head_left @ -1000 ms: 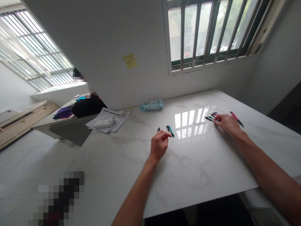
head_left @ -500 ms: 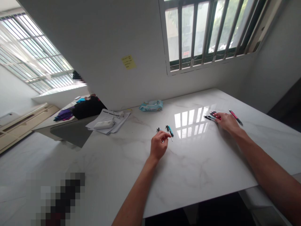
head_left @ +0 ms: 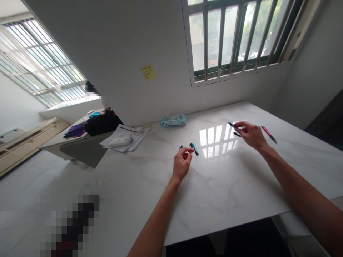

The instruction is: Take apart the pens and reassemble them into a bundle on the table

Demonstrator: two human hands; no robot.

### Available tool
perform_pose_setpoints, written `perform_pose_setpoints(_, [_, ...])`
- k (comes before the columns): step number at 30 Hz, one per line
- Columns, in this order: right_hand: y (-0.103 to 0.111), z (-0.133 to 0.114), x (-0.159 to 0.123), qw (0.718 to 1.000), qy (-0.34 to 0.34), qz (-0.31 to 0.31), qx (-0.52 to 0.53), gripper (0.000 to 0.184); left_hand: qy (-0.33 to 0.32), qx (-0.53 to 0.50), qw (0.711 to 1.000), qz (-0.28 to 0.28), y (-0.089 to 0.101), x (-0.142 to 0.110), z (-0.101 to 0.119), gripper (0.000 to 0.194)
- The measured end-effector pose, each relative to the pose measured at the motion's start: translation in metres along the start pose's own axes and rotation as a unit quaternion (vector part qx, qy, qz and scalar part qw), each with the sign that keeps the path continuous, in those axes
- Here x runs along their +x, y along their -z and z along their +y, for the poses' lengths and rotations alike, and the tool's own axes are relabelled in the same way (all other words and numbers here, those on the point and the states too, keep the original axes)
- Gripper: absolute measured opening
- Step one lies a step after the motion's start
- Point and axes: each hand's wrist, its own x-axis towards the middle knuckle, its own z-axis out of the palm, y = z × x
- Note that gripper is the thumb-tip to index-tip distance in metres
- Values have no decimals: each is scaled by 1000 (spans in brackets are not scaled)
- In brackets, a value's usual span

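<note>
My right hand (head_left: 250,135) is raised above the white marble table (head_left: 225,185), pinching a slim dark pen (head_left: 232,125) with its tip pointing left. Below its fingers, another dark pen (head_left: 236,134) lies on the table. A pink pen (head_left: 269,134) lies to the right of that hand. My left hand (head_left: 182,164) hovers with curled fingers next to a teal-and-black pen (head_left: 194,149). A small dark pen end (head_left: 181,146) shows just past those fingers. I cannot tell whether my left hand holds it.
A blue packet of wet wipes (head_left: 173,120) lies at the table's back edge. Loose papers (head_left: 124,139) with a white object (head_left: 120,142) lie at the left. Beyond the table's left corner are dark and purple cloths (head_left: 102,123). A window with bars (head_left: 235,39) is in the wall behind.
My right hand has lifted off the table and moved slightly left, taking a dark pen from the bunch. My left hand has barely moved.
</note>
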Motion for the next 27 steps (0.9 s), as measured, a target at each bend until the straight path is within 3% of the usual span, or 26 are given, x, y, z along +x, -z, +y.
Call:
perform_pose_setpoints(2, [-17,-37,-8,984,31,-84,155,37,109,-114,987,-41,1,0,2,26])
perform_pose_setpoints(4, [-37,-74,-20,951,50,-162,260,36,203,-214,951,-96,3,-1,8,42])
perform_pose_setpoints(7, [-63,-120,-39,910,92,-255,313,25,295,-323,882,-173,7,-4,17,59])
perform_pose_setpoints(10, [-77,-148,-48,882,133,-324,315,19,318,-392,841,-196,11,-4,22,58])
perform_pose_setpoints(12, [-82,-155,-46,887,160,-314,299,18,301,-404,850,-158,12,-3,20,46])
perform_pose_setpoints(14, [-87,-155,-40,911,165,-260,275,16,265,-371,883,-111,13,0,15,37])
perform_pose_setpoints(16, [-93,-148,-33,937,136,-201,250,20,215,-277,933,-80,14,0,11,32])
perform_pose_setpoints(19, [-101,-133,-31,962,85,-159,204,43,106,-45,991,-67,14,-3,12,31])
perform_pose_setpoints(22, [-106,-120,-36,968,87,-170,166,61,-14,133,988,-78,13,-9,20,30])
perform_pose_setpoints(27, [-107,-114,-42,967,79,-184,155,69,-83,150,983,-71,8,-12,26,24])
